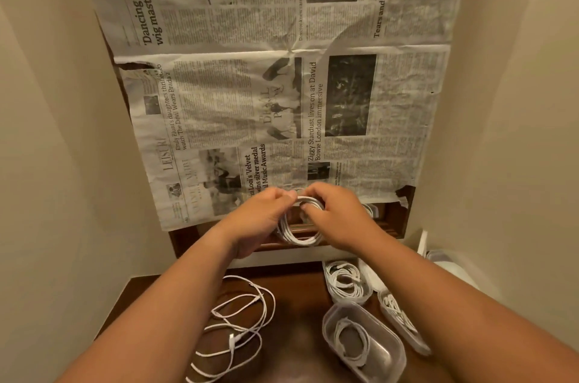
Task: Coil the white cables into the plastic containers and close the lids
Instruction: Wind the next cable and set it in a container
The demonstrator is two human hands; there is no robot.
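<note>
Both the left hand and right hand pinch a round coil of smooth white cable above the dark wooden table. Three clear plastic containers at right each hold coiled cable, with a loose tangled cable lying at left.

A newspaper page headed "LEISURE" carries the headlines "Emily Blunt's daughters thrilled to watch 'The Devil Wears Prada 2'", "Ziggy Stardust lives on at David Bowie London immersive" and "Tears and smiles at", cut off.
</note>
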